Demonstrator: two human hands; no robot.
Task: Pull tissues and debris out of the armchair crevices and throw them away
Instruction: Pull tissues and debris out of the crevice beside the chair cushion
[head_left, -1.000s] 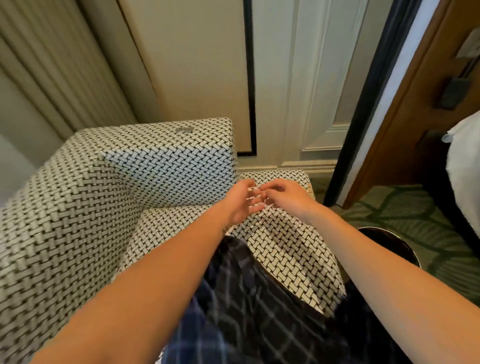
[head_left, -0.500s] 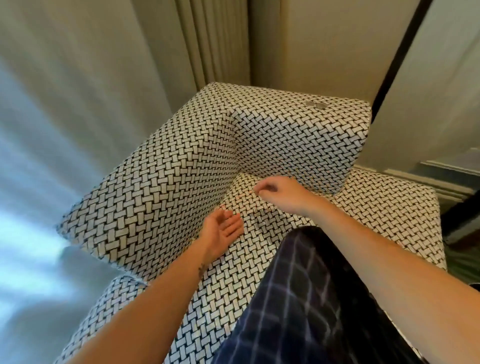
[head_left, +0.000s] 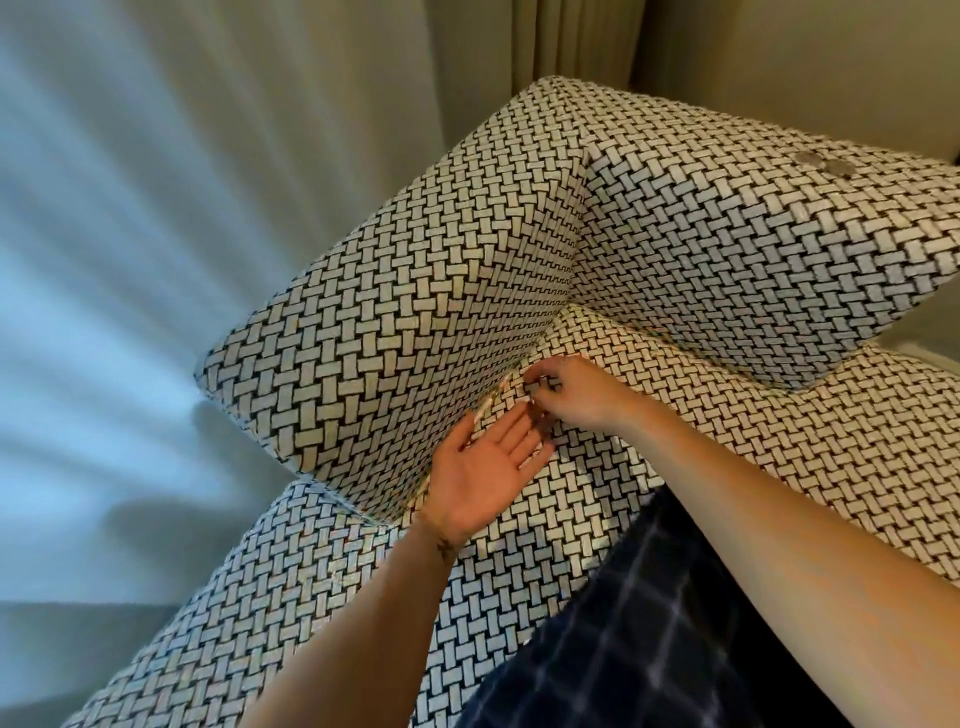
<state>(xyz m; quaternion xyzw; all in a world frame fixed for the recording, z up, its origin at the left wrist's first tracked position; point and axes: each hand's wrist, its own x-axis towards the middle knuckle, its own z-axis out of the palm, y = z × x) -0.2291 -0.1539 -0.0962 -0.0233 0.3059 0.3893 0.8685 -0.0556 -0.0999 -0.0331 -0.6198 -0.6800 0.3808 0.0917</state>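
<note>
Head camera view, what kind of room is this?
Probably a hotel room or living room corner: a woven-pattern armchair stands against long pleated curtains, and both hands work at its seat crevice.

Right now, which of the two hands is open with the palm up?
The left hand: it lies flat, palm up, on the seat cushion. The right hand is curled, fingers pinching at the crevice.

Armchair (head_left: 467, 270): black-and-white basket-weave upholstery; blocky back and arm meet in a corner above the seat cushion.
Crevice (head_left: 501, 389): the seam where the seat meets the upright side panel; a pale sliver shows there, too small to identify.
</note>
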